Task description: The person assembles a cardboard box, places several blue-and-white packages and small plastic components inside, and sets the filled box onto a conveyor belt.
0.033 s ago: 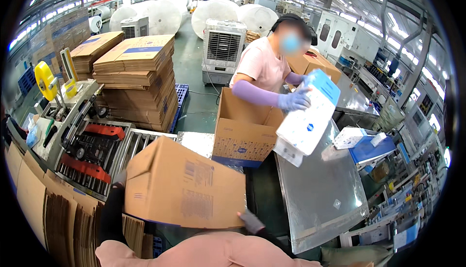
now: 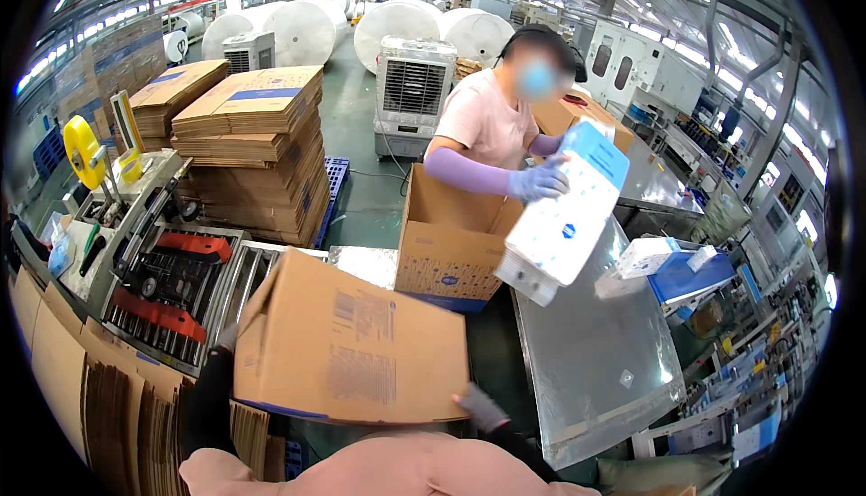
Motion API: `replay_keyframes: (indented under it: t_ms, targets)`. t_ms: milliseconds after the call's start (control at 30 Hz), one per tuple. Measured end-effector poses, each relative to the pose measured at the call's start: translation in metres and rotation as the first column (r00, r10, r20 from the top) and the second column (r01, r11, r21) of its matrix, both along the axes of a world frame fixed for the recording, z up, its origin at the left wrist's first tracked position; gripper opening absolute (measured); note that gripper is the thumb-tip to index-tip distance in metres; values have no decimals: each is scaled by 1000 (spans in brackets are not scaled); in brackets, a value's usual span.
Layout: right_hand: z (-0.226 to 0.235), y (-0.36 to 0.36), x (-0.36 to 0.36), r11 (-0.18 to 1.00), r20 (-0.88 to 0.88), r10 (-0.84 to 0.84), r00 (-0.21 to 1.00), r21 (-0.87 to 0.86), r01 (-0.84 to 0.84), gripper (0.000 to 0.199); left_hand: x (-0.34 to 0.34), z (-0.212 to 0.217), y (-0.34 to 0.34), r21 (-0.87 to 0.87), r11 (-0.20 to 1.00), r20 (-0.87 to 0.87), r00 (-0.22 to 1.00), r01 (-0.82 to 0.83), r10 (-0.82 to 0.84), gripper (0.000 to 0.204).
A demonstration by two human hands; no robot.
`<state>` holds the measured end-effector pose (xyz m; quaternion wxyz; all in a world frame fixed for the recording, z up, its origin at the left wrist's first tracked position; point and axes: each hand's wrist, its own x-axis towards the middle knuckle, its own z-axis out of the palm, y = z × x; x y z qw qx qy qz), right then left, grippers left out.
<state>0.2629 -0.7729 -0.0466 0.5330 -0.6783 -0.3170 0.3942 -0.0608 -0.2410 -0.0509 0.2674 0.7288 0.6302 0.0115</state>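
A brown cardboard box (image 2: 352,343) with printed panels and a blue lower edge is held tilted in front of my body. My left hand (image 2: 227,337), in a grey glove, grips its left side; the fingers are partly hidden there. At the lower right corner, my gloved right hand (image 2: 483,408) is closed on the box's edge. Across from me, a co-worker in purple sleeves holds a white and blue plastic-wrapped pack (image 2: 568,212) in gloved hands. It hangs over the right side of an open carton (image 2: 451,252), just beyond my box.
A roller conveyor (image 2: 257,270) with a tape machine (image 2: 171,270) lies at left. Behind it rise stacks of flat cartons (image 2: 253,153); more flat cartons (image 2: 158,424) stand at lower left. A metal table (image 2: 595,352) is on the right, near a packing machine (image 2: 767,334).
The box in my hands has turned slightly, its right end shifting right along with my right hand. The co-worker's pack has moved a little left and down toward the open carton.
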Motion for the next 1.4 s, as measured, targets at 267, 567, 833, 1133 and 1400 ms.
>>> replay_keyframes:
  t_ms: [267,567,833,1133,1400]
  targets:
    - [298,-7,12,998,213,-53,976,49,44,62,95,-48,-163,-759,271,579,422,593,698,63]
    - [136,162,-47,908,639,413,649,-349,-233,51,263,46,-225,-91,919,640,729,385,-242,51]
    - [142,-30,189,655,877,462,132,-438,616,85,263,92,-217,385,805,447,672,452,-591,23]
    - [-4,-32,140,839,602,-4,799,-432,330,106,254,100,-193,298,888,227,878,350,-422,22]
    - [-9,-28,101,921,209,-340,917,-122,369,77,251,107,-189,283,896,182,898,342,-401,24]
